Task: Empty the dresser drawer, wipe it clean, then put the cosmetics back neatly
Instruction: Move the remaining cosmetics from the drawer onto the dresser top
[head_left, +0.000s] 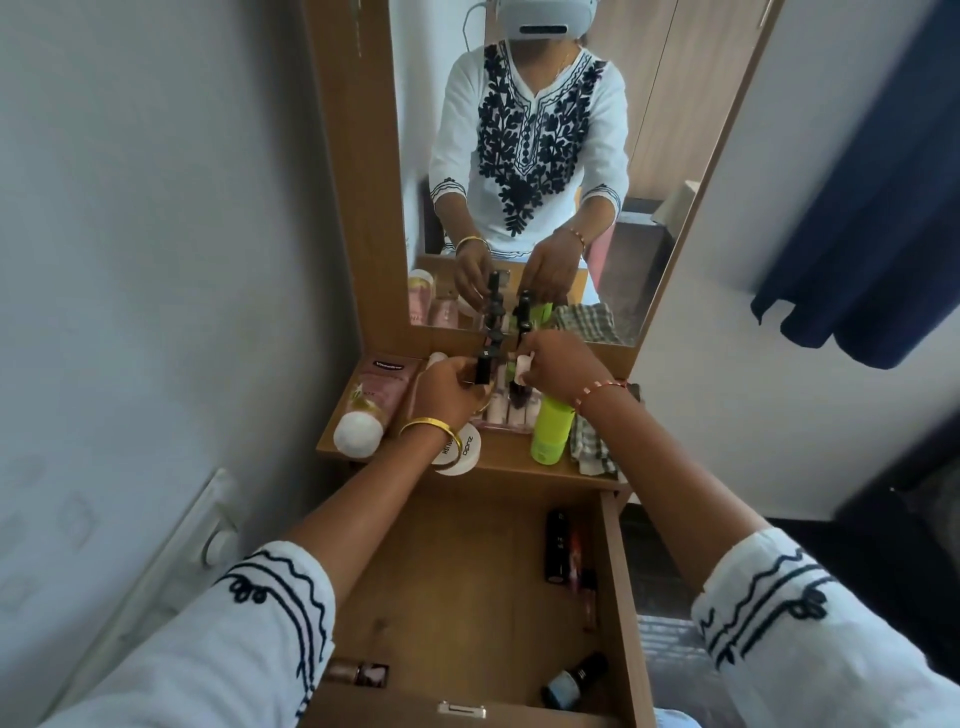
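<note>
The wooden drawer (457, 551) stands pulled open below the dresser shelf (511, 457). Inside lie a black tube (557, 545) and slim lip products along the right wall, a small dark bottle (574, 680) at the front right, and a brown bottle (358, 673) at the front left. Both hands are up at the shelf. My left hand (447, 389) grips a black lipstick (120, 364). My right hand (553, 369) pinches a small white-tipped tube (522, 366) above a clear organiser (506, 415) of cosmetics.
On the shelf stand a pink lotion tube (371, 402), a white jar (462, 452), a lime-green bottle (551, 428) and a checked cloth (592, 447). The mirror (519, 171) rises behind. A wall lies left; a dark blue cloth (872, 208) hangs right.
</note>
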